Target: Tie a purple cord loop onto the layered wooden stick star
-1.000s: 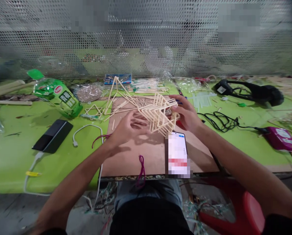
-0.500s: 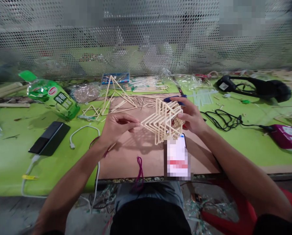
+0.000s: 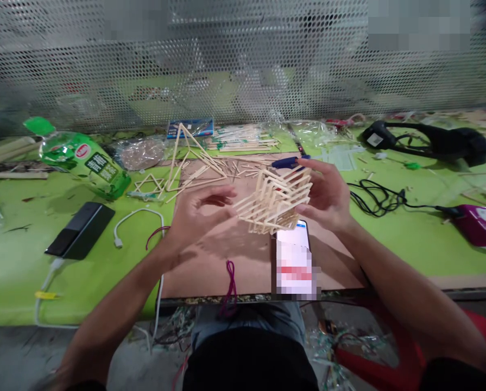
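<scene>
A layered lattice of thin wooden sticks [image 3: 273, 201] is held tilted above the brown board. My right hand [image 3: 328, 193] grips its right side, thumb low and fingers above. At the lattice's left point is my left hand [image 3: 204, 212], its thumb tip against or very near the sticks and its index finger raised apart. A blue pen-like tool [image 3: 285, 162] lies just behind the lattice. Below it, a lit phone [image 3: 294, 260] rests on the board, partly blurred out. To the left stand a stick pyramid frame [image 3: 181, 157] and a small star-shaped stick frame [image 3: 149, 186].
The brown board [image 3: 202, 277] lies on a green tabletop [image 3: 10, 233]. On the left are a green bottle [image 3: 92, 163], a power bank [image 3: 80, 231] and a white cable [image 3: 118, 233]. Rightward are a black strapped device [image 3: 425, 144] and a purple box [image 3: 477, 225]. Perforated metal [image 3: 243, 54] stands behind.
The lattice has turned and tilted, showing its layers at another angle. My left fingers have spread from their pinch at its left point. My right hand has shifted slightly right.
</scene>
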Motion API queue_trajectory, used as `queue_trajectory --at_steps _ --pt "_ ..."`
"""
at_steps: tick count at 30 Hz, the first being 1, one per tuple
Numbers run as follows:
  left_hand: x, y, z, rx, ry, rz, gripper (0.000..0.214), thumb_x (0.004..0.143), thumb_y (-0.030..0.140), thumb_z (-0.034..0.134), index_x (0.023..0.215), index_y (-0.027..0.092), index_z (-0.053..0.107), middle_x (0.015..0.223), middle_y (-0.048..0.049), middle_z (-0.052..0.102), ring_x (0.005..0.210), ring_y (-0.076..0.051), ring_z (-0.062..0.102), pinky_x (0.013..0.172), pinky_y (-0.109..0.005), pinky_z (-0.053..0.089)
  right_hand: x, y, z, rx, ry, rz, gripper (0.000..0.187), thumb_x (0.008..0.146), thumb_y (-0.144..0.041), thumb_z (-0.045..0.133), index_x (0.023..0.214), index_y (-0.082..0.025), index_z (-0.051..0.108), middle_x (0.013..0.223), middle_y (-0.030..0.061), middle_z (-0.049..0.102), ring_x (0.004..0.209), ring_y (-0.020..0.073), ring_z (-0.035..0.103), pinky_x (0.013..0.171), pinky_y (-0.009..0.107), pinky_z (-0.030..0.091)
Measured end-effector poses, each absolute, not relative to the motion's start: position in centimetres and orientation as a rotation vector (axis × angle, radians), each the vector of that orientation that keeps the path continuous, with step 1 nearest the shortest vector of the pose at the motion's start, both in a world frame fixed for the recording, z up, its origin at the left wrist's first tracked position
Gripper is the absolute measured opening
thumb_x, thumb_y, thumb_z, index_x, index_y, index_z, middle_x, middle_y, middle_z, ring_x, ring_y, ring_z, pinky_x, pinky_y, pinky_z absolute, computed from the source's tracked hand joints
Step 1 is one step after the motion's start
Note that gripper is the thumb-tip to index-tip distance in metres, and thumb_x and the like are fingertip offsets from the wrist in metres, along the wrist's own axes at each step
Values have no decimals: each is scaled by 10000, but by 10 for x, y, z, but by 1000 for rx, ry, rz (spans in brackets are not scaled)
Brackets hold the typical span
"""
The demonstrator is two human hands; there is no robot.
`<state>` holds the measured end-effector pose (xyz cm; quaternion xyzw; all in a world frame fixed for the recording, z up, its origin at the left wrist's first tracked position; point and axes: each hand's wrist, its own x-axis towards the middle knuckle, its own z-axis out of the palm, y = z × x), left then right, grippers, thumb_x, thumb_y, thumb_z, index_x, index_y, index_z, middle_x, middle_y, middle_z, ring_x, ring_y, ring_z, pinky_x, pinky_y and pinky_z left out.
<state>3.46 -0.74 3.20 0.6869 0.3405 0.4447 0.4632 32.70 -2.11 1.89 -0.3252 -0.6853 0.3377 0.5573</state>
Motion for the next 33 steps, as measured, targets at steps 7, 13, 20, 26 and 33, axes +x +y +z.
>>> queue_trajectory --at_steps 7,13,20,26,33 --pt "48 -24 25 1820 805 924 617 659 355 895 1221 231 673 1168 -57 732 1059 -213 709 995 -331 568 323 -30 19 -773 -1727 773 967 638 -327 902 1466 -398 408 1316 53 638 1176 327 641 767 441 642" --pt "51 -27 22 1678 837 1044 497 694 300 871 1138 211 668 1032 -42 743 921 -184 724 869 -308 601 322 -23 24 -767 -1696 600 1092 585 -448 926 1507 -384 344 1334 65 601 1200 317 611 1004 488 550" --pt "57 -25 6 1470 768 1209 509 667 280 892 1107 237 640 1020 -13 721 903 -149 705 816 -252 597 316 -19 18 -787 -1588 1020 800 634 -442 897 1323 -367 498 1297 34 625 1190 283 633 937 453 592" --pt "58 -21 7 1550 823 1285 567 673 263 890 1158 220 599 1076 -42 703 952 -169 701 815 -290 601 315 -23 6 -821 -1502 938 660 618 -376 914 1167 -317 554 996 -7 711 902 228 728 736 371 640" --pt "49 -27 27 2159 912 1595 154 776 170 809 895 249 752 894 7 698 868 -124 665 822 -286 554 305 -38 2 -851 -1468 698 724 575 -335 928 1201 -337 563 1156 21 686 1034 243 697 826 379 647"
